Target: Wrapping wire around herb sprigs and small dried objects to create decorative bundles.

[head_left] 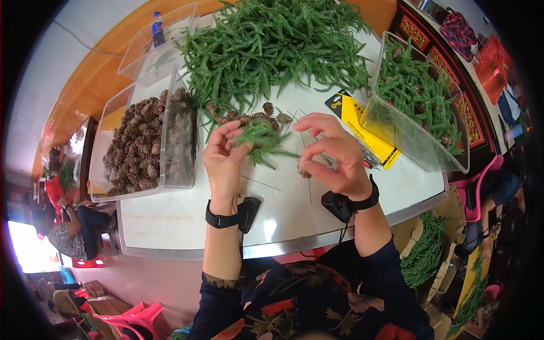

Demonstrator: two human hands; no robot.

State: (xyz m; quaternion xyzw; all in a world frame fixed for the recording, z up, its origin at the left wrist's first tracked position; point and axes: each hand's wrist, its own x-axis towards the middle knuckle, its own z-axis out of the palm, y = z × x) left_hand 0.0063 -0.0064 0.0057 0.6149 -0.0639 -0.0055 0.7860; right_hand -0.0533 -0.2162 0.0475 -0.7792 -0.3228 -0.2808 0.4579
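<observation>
My left hand (224, 150) pinches a green artificial pine sprig (263, 139) between thumb and fingertips, over the middle of the table. Opposite it, my right hand (335, 153) is curved, with thumb and index finger apart. A small brown pine cone (304, 170) shows just below the right thumb; whether the hand touches it is unclear. Thin wires (310, 190) lie beside that hand, and another wire (260, 183) rests near the left wrist. Behind the sprig, several loose pine cones (268, 107) lie on the white table (175, 224).
A large heap of green sprigs (277, 45) covers the far side. Pine cones fill a clear bin (95, 170) at left; another bin (416, 153) at right holds sprigs with cones. A yellow-and-black package (362, 122) lies beside it. A bottle (157, 29) stands far left. People sit nearby.
</observation>
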